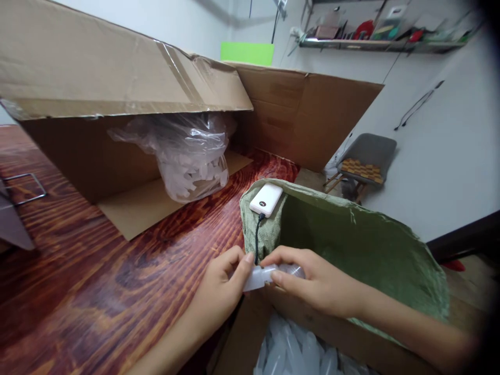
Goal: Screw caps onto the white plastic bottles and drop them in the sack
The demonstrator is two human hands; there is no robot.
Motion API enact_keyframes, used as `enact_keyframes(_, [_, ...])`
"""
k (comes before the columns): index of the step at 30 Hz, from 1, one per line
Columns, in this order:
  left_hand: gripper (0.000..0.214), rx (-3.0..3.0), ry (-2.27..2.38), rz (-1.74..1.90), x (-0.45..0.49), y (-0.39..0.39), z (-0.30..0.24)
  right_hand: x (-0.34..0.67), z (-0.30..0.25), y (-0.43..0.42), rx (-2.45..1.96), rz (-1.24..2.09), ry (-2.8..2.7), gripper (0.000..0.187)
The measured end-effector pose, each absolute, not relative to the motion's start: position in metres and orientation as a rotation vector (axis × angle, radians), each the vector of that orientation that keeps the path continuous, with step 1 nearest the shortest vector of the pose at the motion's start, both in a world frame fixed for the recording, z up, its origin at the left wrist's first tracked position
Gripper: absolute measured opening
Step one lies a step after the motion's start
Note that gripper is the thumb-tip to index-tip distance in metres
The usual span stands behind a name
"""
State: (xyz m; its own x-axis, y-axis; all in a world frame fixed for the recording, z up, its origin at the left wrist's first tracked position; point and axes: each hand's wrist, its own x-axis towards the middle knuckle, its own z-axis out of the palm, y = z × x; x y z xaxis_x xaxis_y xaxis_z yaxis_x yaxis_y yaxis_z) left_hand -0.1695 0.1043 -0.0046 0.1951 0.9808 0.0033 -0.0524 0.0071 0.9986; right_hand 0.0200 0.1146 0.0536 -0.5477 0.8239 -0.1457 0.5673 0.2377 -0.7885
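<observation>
Between my two hands is a small translucent white plastic tube, lying roughly level. My left hand pinches its left end with thumb and fingers. On the other end, my right hand is closed, thumb below and index finger above. Just beneath them stands a cardboard box holding several similar translucent plastic pieces. The far ends of the tube are partly covered by my fingers.
A green sack gapes open on the right. On its rim lies a white power bank with a black cable. A large carton on the wood-grain table contains a clear bag of white pieces. A chair stands behind.
</observation>
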Motion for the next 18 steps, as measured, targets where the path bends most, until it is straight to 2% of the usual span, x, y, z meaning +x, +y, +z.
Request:
enact_keyframes(4, [0.044,1.318,1.061,1.093,-0.174,0.110,-0.009,0.010,0.041,0.113,-1.440,1.482,-2.049,0.032])
enact_keyframes(8, [0.044,1.252,1.075,1.066,-0.174,0.113,-0.011,0.005,0.044,0.111,-1.436,1.426,-2.025,0.040])
enact_keyframes(11, [0.045,1.205,1.079,1.064,-0.175,0.115,-0.011,0.010,0.047,0.111,-1.400,1.215,-2.047,0.034])
enact_keyframes(16, [0.047,1.138,1.084,1.116,-0.176,0.119,-0.010,0.026,0.039,0.110,-0.959,0.556,-2.543,0.040])
enact_keyframes(18, [0.047,1.124,1.076,1.130,-0.176,0.119,-0.009,0.029,0.035,0.108,-0.997,0.483,-2.655,0.037])
